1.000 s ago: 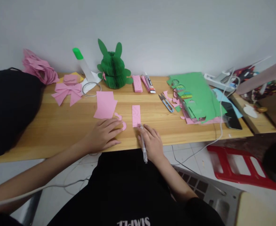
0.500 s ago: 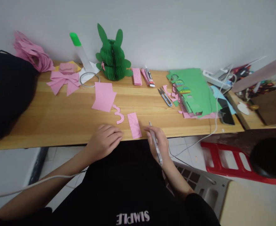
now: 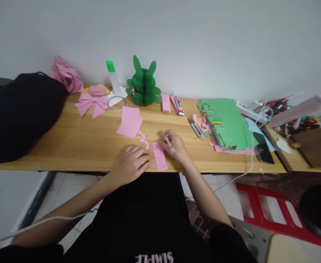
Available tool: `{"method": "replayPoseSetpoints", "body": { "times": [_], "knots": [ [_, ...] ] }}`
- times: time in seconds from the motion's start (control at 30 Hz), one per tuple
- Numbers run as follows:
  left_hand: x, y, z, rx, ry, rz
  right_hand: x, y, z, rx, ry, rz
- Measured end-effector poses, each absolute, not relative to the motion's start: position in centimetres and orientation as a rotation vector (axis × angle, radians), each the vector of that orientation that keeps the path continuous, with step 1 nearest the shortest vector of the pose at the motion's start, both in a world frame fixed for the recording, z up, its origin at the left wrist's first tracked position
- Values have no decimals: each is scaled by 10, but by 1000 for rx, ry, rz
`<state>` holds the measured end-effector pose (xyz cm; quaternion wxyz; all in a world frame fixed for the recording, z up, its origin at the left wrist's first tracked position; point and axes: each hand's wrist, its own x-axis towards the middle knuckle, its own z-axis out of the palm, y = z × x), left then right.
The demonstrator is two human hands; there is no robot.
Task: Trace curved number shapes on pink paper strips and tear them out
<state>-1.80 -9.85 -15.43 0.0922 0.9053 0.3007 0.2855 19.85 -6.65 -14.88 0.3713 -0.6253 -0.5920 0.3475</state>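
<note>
- Head view: the right hand [image 3: 177, 148] has its fingers closed around a pen [image 3: 169, 144], just beside the pink strip [image 3: 159, 157].
- At the near edge of the table [image 3: 80, 146], the left hand [image 3: 131, 164] lies flat, fingers loosely extended, holding nothing, beside the pink strip.

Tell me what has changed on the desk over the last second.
The pink strip slid toward the desk edge and tilted. The left hand came off the curved cutout and now rests beside the strip. The right hand keeps the pen. The rabbit, scissors and paper stacks stayed put.
</note>
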Motion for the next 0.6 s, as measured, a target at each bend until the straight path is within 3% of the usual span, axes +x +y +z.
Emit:
{"method": "replayPoseSetpoints", "body": {
  "times": [0.27, 0.6],
  "knots": [
    [-26, -70, -149, 2524, 1032, 971, 211, -59, -114, -1376, -1421, 1035],
    [-13, -10, -139, 2528, 1116, 977, 259, 59, -79, -1416, -1345, 697]
  ]
}}
